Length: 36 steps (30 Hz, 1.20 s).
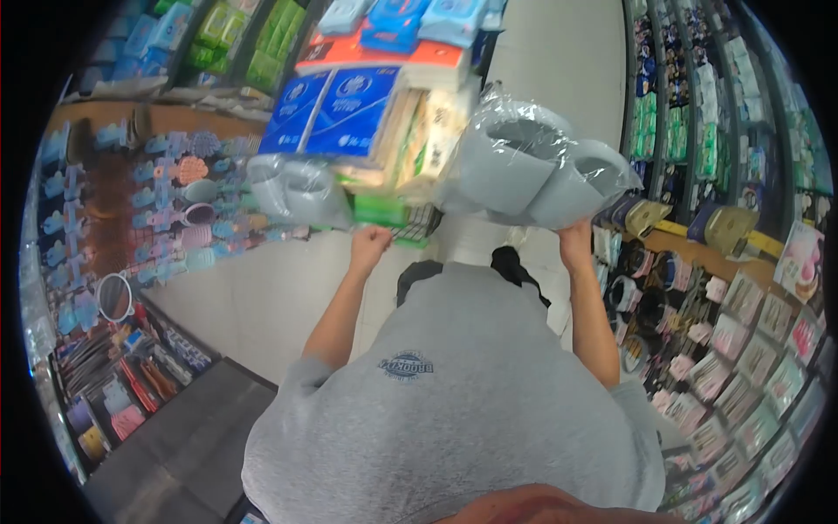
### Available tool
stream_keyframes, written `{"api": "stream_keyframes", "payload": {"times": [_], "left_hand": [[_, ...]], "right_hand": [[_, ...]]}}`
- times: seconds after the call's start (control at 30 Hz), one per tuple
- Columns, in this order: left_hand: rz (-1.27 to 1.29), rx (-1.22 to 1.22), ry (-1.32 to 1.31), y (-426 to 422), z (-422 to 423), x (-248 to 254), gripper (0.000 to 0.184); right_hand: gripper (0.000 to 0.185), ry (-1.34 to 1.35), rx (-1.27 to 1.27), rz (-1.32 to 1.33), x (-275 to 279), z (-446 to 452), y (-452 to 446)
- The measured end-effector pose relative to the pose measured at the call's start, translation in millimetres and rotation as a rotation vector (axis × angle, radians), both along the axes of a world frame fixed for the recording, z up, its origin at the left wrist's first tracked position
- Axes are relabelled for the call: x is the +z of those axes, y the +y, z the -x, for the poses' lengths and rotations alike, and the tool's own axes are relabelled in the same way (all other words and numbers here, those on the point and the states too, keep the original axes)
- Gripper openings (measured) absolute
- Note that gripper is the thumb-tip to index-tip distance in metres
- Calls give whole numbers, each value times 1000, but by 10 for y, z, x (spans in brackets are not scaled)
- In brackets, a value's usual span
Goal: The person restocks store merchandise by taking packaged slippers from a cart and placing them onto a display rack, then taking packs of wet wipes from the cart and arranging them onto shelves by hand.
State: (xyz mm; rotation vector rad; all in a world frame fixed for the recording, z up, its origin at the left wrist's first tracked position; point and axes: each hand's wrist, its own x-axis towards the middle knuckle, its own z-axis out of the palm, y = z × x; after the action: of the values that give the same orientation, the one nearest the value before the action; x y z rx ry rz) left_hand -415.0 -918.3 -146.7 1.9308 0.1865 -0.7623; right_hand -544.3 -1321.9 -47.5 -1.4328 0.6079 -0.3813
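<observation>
the large grey bundle (515,166) in clear wrap sits ahead of you on the right, just above your right hand (574,243), which meets its lower edge; i cannot tell how far those fingers are closed. left of it are blue packs (353,109), then a smaller wrapped grey bundle (301,192). your left hand (373,244), just beside that, is curled into a fist; i cannot tell whether it grips anything.

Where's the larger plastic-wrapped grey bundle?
In the head view, the larger bundle sits above and right of centre, at the right hand, with the blue packs to its left.
</observation>
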Motion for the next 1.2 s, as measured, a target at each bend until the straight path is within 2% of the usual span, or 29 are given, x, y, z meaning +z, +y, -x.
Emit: {"api": "stream_keyframes", "payload": {"times": [0.07,0.1,0.13,0.17,0.23,0.27,0.33,0.37,0.4,0.43,0.47,0.57,0.63,0.73,0.83,0.97,1.0,1.07,1.13,1.2], "left_hand": [[230,71,4,-772,116,720,15],[274,27,-49,-1105,98,946,20],[315,-18,-96,-1413,78,1131,29],[313,-28,-96,-1784,54,1347,29],[555,-53,-443,-2502,-69,1706,53],[611,-180,-378,-2737,-197,1779,72],[703,-262,-366,-3273,-381,1809,69],[716,-268,-379,-3482,-498,1831,69],[590,-368,-252,-3665,-609,1847,64],[458,-464,-121,-3843,-705,1867,60],[472,-373,-178,-4237,-872,1883,51],[545,-243,-160,-4746,-1190,1870,48],[595,-174,-95,-5033,-1499,1698,49],[698,-61,-18,-5537,-2014,1507,46],[765,-58,10,-6141,-2701,1478,47],[850,-90,56,-7040,-3724,1742,46],[854,-117,76,-7274,-3966,1832,45],[840,-156,65,-7705,-4372,1943,45],[802,-188,59,-8144,-4755,1977,45],[791,-215,80,-8516,-5027,1870,49]], "right_hand": [[32,109,102,133,103,-3,-423],[24,33,43,159,140,-33,-603],[24,25,34,160,9,-21,-897],[20,109,77,257,-215,35,-1232],[15,141,91,314,179,-29,-1487],[12,157,97,343,382,-62,-1611],[17,52,68,131,488,-165,-1968],[24,83,137,169,525,-197,-2146],[24,75,133,180,494,-272,-2301],[28,0,96,-32,390,-357,-2433],[32,-77,50,-244,240,-528,-2725],[36,-95,70,-264,24,-865,-3152],[38,-104,68,-294,222,-1232,-3343],[39,-96,132,-250,220,-1830,-3865],[38,-76,127,-263,418,-2518,-4445],[45,-32,111,-329,904,-3419,-5213],[45,-31,106,-322,924,-3602,-5446],[63,-4,188,-259,899,-3972,-5883],[65,-51,169,-308,932,-4259,-6198],[65,-136,59,-314,717,-4504,-6542]]}}
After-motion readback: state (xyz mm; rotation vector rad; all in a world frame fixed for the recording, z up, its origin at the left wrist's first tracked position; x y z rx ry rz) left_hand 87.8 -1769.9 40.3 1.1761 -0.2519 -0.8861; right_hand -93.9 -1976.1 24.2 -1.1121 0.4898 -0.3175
